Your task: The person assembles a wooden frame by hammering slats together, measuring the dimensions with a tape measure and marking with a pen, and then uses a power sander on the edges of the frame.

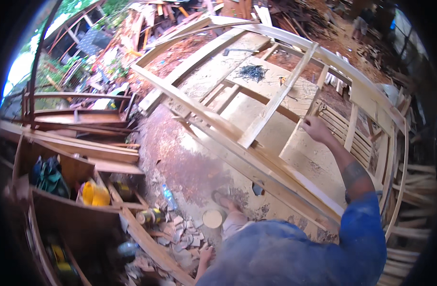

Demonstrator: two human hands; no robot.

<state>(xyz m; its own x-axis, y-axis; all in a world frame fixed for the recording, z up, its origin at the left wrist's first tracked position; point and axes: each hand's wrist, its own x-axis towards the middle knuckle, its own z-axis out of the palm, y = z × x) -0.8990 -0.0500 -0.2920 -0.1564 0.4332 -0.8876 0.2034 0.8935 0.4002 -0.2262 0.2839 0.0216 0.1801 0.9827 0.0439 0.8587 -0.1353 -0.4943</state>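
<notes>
Yellow-and-dark cans at my lower left carry labels too small to read, and near them lies a clear plastic bottle with a bluish tint. The wooden frame, rough pale beams joined into a grid, spreads in front of me over tan panels bearing a tangle of dark nail-like pieces. My right arm stretches forward, the right hand curled beside a slim crosspiece; whether it grips, I cannot tell. My left hand hangs low near broken chips, its fingers too unclear to judge
</notes>
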